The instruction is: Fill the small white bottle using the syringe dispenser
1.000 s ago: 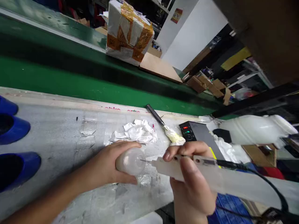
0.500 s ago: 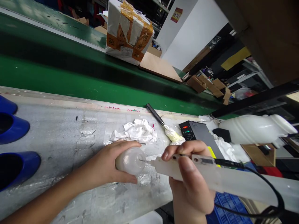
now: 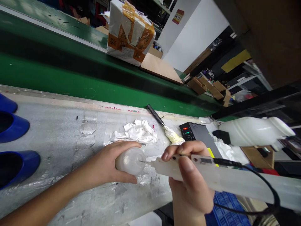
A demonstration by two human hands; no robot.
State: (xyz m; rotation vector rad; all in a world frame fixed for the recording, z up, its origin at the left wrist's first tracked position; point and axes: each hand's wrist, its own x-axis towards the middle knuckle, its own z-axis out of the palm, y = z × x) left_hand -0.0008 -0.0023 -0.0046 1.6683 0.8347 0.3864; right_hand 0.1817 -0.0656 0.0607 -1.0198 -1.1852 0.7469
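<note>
Blue cups: three hollow blue plastic cups (image 3: 11, 128) sit at the far left edge of the table, apart from the hands.

Table: a grey top (image 3: 54, 141), patched with scuffed clear tape, with a green conveyor belt (image 3: 70, 84) running behind it.

Left hand: the left hand (image 3: 103, 164) has its grip curled around a bottle, fingers over the top and thumb below, held just above the table.

Held bottle: a small milky plastic bottle (image 3: 130, 161) sits in that grip, between the two hands.

Pin: a thin metal pin (image 3: 142, 161) runs from the handpiece to the bottle; its tip overlaps the bottle's side, and whether it pierces the wall is too fine to tell.

Right hand: the right hand (image 3: 190, 185) has its grip pressed together, pinching a handpiece between thumb and fingers.

Handpiece: a white plastic handpiece (image 3: 178, 168) trails a black cable (image 3: 249, 207) to the right.

Behind the hands: a crumpled white cloth (image 3: 134, 132), a black-handled tool (image 3: 155, 115), and a control box (image 3: 190, 133) with lit indicators and a dial.

Far right: a large white plastic bottle (image 3: 254, 131) lies on its side.
</note>
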